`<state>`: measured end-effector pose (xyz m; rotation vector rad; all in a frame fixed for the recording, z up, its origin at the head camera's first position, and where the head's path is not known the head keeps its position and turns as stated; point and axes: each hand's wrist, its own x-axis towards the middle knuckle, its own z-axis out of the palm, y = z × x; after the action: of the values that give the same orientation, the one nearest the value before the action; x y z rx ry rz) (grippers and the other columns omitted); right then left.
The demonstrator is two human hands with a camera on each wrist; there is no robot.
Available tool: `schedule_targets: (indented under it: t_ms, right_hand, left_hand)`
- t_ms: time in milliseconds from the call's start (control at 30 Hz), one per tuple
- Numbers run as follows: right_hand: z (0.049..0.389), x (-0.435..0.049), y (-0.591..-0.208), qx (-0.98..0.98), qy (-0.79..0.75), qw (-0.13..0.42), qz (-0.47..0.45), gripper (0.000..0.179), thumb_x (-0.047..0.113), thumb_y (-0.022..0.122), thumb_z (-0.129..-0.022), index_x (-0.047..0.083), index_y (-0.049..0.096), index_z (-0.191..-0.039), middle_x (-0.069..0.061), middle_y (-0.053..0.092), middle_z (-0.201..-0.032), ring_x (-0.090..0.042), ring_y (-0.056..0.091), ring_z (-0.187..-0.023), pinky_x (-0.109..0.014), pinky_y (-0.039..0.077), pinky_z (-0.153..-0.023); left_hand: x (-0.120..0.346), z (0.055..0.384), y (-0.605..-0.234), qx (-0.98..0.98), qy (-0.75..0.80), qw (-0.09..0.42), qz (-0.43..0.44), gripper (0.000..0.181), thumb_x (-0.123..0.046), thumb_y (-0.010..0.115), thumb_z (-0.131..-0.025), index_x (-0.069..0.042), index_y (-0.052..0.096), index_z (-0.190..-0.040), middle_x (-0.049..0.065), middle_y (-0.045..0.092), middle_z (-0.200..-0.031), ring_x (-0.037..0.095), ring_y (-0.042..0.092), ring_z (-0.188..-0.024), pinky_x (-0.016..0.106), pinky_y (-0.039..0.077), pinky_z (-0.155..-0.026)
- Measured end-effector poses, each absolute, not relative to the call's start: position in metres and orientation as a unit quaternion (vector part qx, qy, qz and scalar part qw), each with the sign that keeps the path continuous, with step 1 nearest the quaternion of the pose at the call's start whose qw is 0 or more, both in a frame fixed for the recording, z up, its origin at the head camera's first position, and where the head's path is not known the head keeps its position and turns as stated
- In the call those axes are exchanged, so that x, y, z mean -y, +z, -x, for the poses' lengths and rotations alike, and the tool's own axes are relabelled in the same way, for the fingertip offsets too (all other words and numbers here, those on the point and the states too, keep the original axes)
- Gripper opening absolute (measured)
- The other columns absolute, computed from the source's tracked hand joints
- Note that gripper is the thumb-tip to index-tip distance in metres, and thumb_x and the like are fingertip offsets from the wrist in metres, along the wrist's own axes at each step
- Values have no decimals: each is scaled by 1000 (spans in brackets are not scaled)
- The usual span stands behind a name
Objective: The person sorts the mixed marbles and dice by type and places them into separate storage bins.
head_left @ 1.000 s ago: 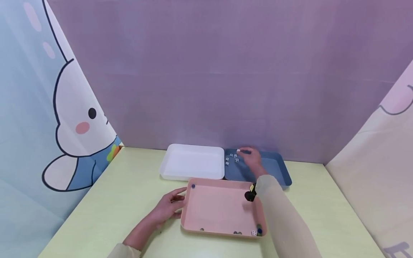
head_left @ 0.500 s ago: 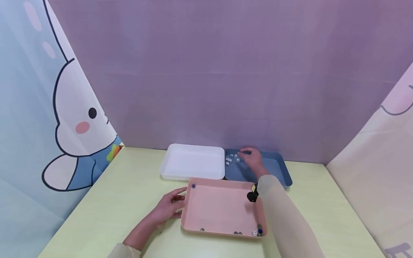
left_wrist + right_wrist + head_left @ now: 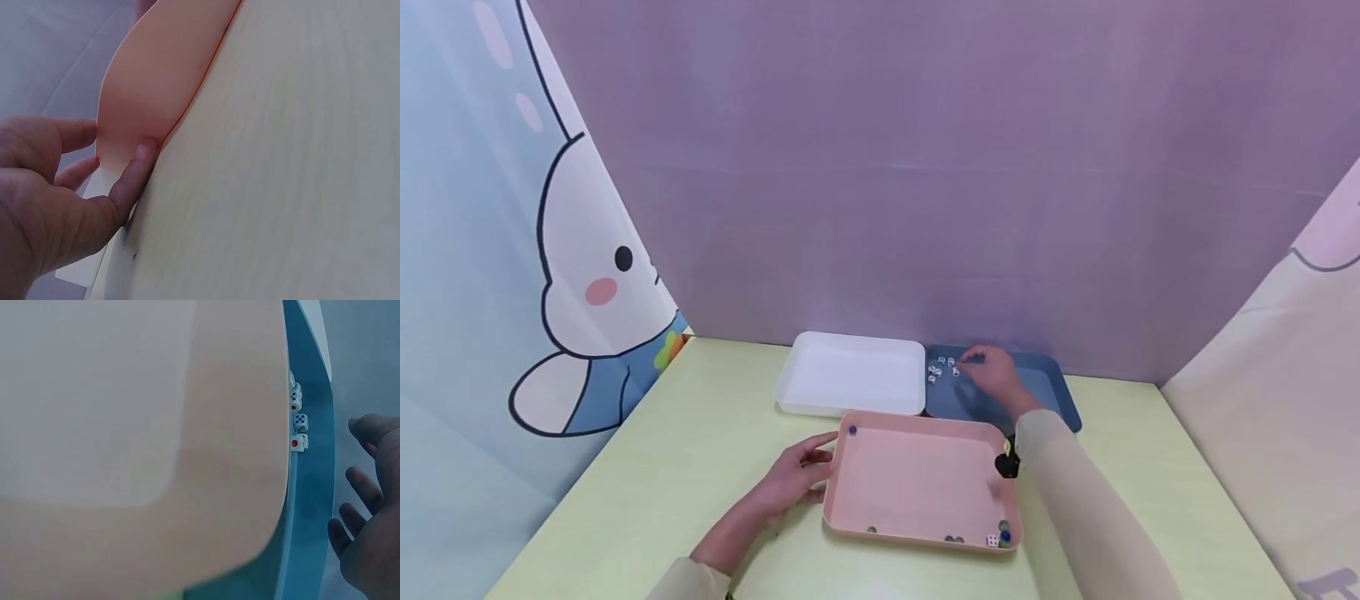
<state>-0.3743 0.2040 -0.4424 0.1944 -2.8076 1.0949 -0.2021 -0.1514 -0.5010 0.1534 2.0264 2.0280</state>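
Observation:
My left hand point(image 3: 793, 477) touches the outer left wall of the pink tray point(image 3: 921, 421) with its fingertips. In the left wrist view its thumb point(image 3: 139, 165) lies against the tray's lower side. Above the dark blue tray point(image 3: 1037, 387) is my right hand point(image 3: 992, 371), holding nothing; its fingers are apart in the right wrist view. Several white dice point(image 3: 936, 372) lie in the blue tray's left part. One white die point(image 3: 992, 541) sits in the pink tray's near right corner, beside a blue marble point(image 3: 1005, 537) and greenish ones.
A white tray point(image 3: 850, 375) stands at the back left, against the blue one. Another blue marble point(image 3: 853, 430) lies in the pink tray's far left corner, and small greenish marbles point(image 3: 954, 539) lie along its near edge. A purple cloth point(image 3: 880, 167) hangs behind the table.
One second ago my right hand pinched a die over the blue tray. The hand has let it go among the others and drawn slightly right and back. My left hand stays at the pink tray.

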Motion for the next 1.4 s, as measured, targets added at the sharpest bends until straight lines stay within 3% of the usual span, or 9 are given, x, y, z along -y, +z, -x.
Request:
schedule_targets:
  t_ms: [300, 633, 900, 1400]
  right_hand:
    - [361, -212, -435, 931, 347, 47, -101, 17, 22, 71, -89, 9, 73, -100, -12, 64, -116, -34, 54, -113, -52, 46, -91]
    - [346, -212, -426, 927, 330, 46, -170, 9, 18, 74, -87, 10, 77, -91, -21, 55, -132, -39, 44, -126, -56, 39, -100]
    - [322, -206, -417, 923, 302, 23, -237, 13, 20, 74, -87, 11, 76, -97, -18, 53, -134, -39, 45, -126, -54, 43, -97]
    - [267, -189, -408, 904, 251, 1, -347, 6, 22, 78, -83, 25, 73, -85, -11, 57, -130, -37, 45, -125, -54, 43, -96]
  left_hand:
    - [150, 200, -499, -700, 700, 135, -48, 52, -7, 57, -97, -7, 41, -147, 22, 44, -120, 27, 53, -99, 42, 57, -73]
    - [147, 199, -497, -702, 700, 125, -43, 51, -7, 58, -96, -6, 43, -146, 23, 44, -120, 28, 53, -99, 42, 57, -72]
    - [148, 201, -501, -704, 698, 127, -46, 52, -7, 57, -97, -7, 42, -146, 22, 44, -120, 27, 53, -99, 42, 57, -73]
    - [149, 203, -503, -704, 696, 129, -56, 52, -8, 57, -97, -6, 42, -146, 22, 44, -119, 27, 53, -99, 42, 57, -73]
